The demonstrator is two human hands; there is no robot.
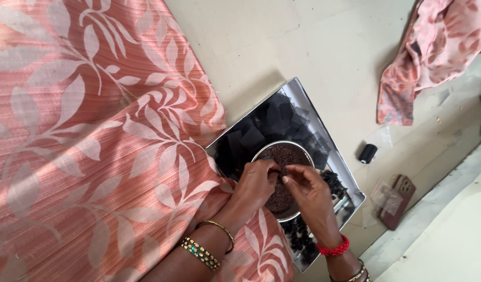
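A round steel bowl (269, 151) full of small dark brown seeds or beads (288, 156) stands on a shiny steel tray (303, 97). Squares of black net cloth (271, 125) lie on the tray's far part, and small tied black bundles (298, 235) sit near its close edge. My left hand (257, 183) hovers over the bowl with its fingers pinched on a small dark piece. My right hand (309, 190) meets it fingertip to fingertip over the seeds. Whether the right hand holds anything of its own is hidden.
Peach cloth with a pale leaf print (84, 130) covers the left side, over my lap. A crumpled pink floral cloth (433, 52) lies at the top right. A black thread spool (367, 153) and a small reddish box (399, 201) sit on the pale floor right of the tray.
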